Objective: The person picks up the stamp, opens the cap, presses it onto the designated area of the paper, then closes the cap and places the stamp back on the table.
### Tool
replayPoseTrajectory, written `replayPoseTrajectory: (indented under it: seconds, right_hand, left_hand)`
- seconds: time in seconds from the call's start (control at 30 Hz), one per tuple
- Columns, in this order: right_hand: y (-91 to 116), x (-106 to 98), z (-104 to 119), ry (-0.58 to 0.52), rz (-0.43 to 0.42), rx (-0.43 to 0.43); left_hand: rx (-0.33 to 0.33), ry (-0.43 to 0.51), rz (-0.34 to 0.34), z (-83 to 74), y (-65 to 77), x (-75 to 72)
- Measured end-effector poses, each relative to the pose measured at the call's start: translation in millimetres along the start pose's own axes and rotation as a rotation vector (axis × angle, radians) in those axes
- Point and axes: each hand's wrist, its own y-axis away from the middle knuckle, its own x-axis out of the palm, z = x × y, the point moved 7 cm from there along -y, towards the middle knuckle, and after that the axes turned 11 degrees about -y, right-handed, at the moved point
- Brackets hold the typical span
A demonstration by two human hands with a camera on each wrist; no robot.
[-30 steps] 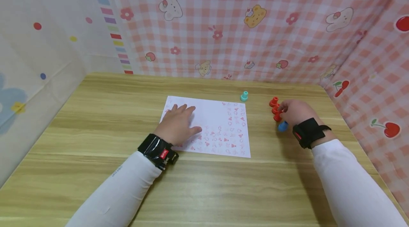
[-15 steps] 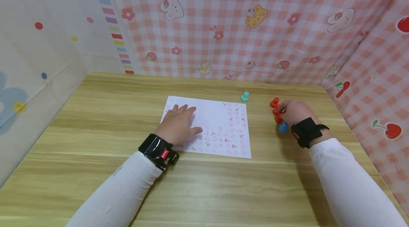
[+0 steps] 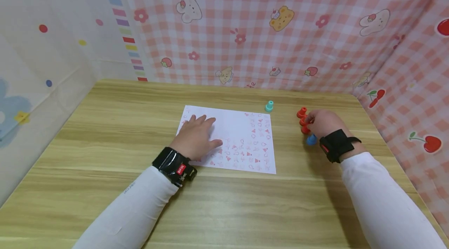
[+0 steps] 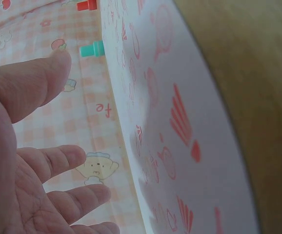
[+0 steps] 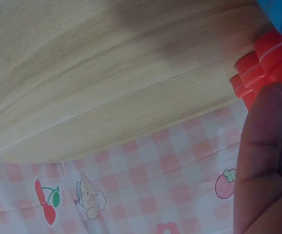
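My left hand [image 3: 194, 136] lies spread over the left part of a white sheet of paper [image 3: 235, 124], fingers apart. Rows of small red prints cover the sheet's right and lower parts. To the right of the sheet, my right hand [image 3: 326, 124] has its thumb and forefinger at a red stamp [image 3: 306, 129] and pinches it. That stamp stands in a short row with two more red stamps, the farthest [image 3: 302, 112] being best seen. Nearest me in the row is a blue stamp [image 3: 311, 140], also at the corner of the right wrist view.
A teal stamp [image 3: 269, 106] stands upright just beyond the sheet's far right corner. The wooden table [image 3: 224, 210] meets a pink checked cloth [image 3: 217, 42] at the back, and similar cloth hangs along the right side.
Both hands and the stamps stay in the same places; the head view has only shifted very slightly.
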Motion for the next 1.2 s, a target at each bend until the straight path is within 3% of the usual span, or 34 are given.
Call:
replayPoseTrajectory:
  seconds: [0.4, 0.87, 1.2]
  right_hand:
    - [9, -1, 12, -0.072, 0.0, 0.0]
    - [19, -10, 47, -0.001, -0.183, -0.133]
    - [21, 6, 70, -0.146, -0.226, -0.178]
  left_hand:
    - [-0.01, 0.011, 0.0, -0.1, 0.2, 0.1]
    - [-0.003, 0.017, -0.004, -0.7, -0.1, 0.0]
    - [0.008, 0.027, -0.039, -4.5, -1.3, -2.1]
